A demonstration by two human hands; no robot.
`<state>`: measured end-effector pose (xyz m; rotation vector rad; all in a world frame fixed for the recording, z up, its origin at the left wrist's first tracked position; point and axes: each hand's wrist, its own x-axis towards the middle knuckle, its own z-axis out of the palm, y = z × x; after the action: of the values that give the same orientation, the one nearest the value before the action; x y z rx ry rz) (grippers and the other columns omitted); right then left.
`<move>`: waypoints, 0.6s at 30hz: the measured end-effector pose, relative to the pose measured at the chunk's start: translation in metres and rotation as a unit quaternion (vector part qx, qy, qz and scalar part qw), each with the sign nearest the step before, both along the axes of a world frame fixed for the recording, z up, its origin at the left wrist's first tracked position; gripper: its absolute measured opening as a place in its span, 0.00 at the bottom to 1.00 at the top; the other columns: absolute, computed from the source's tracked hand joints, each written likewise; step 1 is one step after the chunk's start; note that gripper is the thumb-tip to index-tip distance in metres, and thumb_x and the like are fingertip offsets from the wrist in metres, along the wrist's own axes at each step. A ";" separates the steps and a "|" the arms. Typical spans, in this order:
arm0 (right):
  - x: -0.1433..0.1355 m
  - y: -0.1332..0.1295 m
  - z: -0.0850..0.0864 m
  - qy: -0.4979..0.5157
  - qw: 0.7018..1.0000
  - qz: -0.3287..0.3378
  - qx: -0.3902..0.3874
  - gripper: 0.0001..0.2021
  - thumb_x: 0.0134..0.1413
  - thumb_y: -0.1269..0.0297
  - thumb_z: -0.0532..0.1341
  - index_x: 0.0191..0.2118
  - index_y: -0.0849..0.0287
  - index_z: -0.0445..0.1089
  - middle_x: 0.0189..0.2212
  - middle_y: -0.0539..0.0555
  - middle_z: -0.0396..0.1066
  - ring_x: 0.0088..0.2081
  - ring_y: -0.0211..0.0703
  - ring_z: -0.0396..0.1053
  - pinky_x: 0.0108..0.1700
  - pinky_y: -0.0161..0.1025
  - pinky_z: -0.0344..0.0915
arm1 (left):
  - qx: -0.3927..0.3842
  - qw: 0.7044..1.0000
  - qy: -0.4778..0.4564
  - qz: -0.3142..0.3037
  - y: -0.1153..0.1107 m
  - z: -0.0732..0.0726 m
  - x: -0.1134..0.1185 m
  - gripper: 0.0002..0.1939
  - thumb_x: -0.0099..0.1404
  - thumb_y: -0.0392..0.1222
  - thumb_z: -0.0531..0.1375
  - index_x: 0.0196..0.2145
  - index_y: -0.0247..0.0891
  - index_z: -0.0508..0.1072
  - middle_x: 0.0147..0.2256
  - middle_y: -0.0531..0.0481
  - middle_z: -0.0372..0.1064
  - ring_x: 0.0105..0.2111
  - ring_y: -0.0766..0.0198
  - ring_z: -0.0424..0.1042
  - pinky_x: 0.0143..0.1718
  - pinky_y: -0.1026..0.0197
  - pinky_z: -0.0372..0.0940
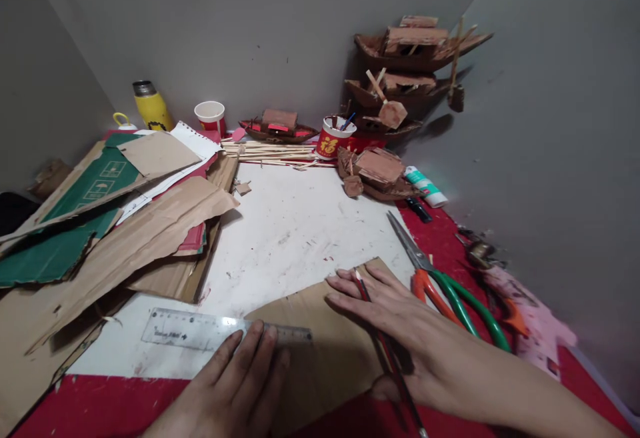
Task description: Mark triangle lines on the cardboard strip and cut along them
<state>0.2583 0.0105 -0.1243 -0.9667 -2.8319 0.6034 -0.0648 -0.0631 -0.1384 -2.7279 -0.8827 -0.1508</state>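
Note:
A clear plastic ruler [180, 329] lies across the white board and over the left part of a brown cardboard piece [315, 311]. My left hand [240, 378] holds it down, fingers close together with their tips at its lower edge; the thumb is hidden. On the cardboard's right part rests my right hand [395, 318], palm down. A red and black pencil [384, 341] is held in that hand, passing between the fingers and under the palm, with its tip pointing away from me. Large scissors [445, 288] with orange and green handles lie just right of this hand.
Cardboard sheets [150, 238] pile up at left. Thin wooden sticks [275, 152], paper cups [210, 115] and a yellow bottle [153, 108] stand or lie behind. Model boats [380, 168] crowd the back right, near a white and teal tube [425, 187]. Grey walls enclose the table.

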 end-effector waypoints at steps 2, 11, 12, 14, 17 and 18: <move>0.000 0.000 0.000 -0.003 1.000 -0.002 -0.003 0.48 0.52 0.57 0.70 0.72 0.53 0.43 0.70 0.64 0.50 0.70 0.65 0.43 0.66 0.72 0.41 | -0.005 1.000 0.002 -0.003 0.000 0.001 -0.001 0.21 0.77 0.42 0.47 0.62 0.34 0.64 0.60 0.42 0.67 0.61 0.51 0.61 0.60 0.53 0.53; -0.001 0.001 0.001 -0.006 1.000 -0.007 -0.010 0.48 0.51 0.58 0.71 0.71 0.56 0.46 0.69 0.65 0.50 0.70 0.65 0.45 0.66 0.72 0.44 | 0.002 0.999 0.028 -0.014 0.001 0.005 -0.002 0.22 0.77 0.41 0.43 0.61 0.34 0.66 0.58 0.42 0.70 0.59 0.51 0.65 0.59 0.52 0.53; -0.001 0.000 0.001 -0.005 1.000 -0.009 -0.013 0.47 0.51 0.58 0.71 0.71 0.55 0.46 0.69 0.65 0.50 0.70 0.65 0.45 0.66 0.72 0.45 | 0.006 1.000 0.020 -0.012 0.000 0.005 -0.002 0.22 0.77 0.42 0.43 0.60 0.34 0.67 0.57 0.43 0.70 0.58 0.51 0.66 0.58 0.52 0.53; -0.001 0.000 0.001 -0.002 1.000 -0.013 -0.017 0.47 0.51 0.58 0.71 0.71 0.55 0.47 0.69 0.64 0.50 0.70 0.65 0.45 0.65 0.72 0.47 | 0.013 1.000 -0.004 0.003 -0.001 0.005 -0.002 0.21 0.77 0.42 0.44 0.58 0.35 0.70 0.55 0.45 0.72 0.57 0.53 0.68 0.57 0.53 0.54; -0.001 0.000 0.002 -0.003 1.000 -0.016 -0.021 0.47 0.50 0.58 0.71 0.71 0.55 0.48 0.69 0.64 0.51 0.70 0.65 0.45 0.66 0.71 0.43 | 0.013 1.000 -0.021 0.014 -0.003 0.005 -0.002 0.20 0.77 0.40 0.45 0.55 0.37 0.72 0.54 0.48 0.74 0.55 0.56 0.69 0.57 0.55 0.55; -0.001 0.000 0.002 -0.003 1.000 -0.017 -0.024 0.48 0.49 0.57 0.72 0.71 0.55 0.48 0.69 0.64 0.51 0.70 0.65 0.45 0.67 0.71 0.42 | 0.013 1.000 -0.023 0.012 -0.003 0.004 -0.002 0.20 0.77 0.39 0.45 0.55 0.37 0.72 0.53 0.48 0.74 0.55 0.56 0.69 0.56 0.55 0.56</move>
<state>0.2569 0.0102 -0.1223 -1.0248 -2.8127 0.6671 -0.0668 -0.0662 -0.1341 -2.6985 -0.9195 -0.2200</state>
